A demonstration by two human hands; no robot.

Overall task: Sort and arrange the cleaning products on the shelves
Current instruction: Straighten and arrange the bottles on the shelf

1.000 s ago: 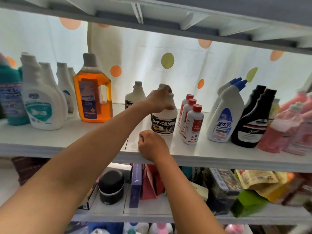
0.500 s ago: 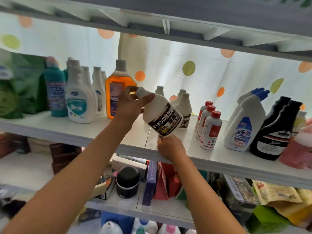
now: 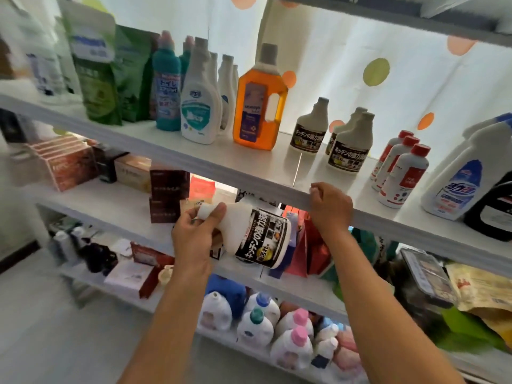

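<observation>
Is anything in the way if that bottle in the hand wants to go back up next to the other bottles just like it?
Nothing visible blocks it. The left hand holds the white bottle below the shelf edge, where the right hand grips. The shelf space beside the matching bottles looks bare.

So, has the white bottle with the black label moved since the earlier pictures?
Yes. The white bottle, gripped by the left hand, has come off the top shelf and now hangs tilted below its front edge.
</observation>
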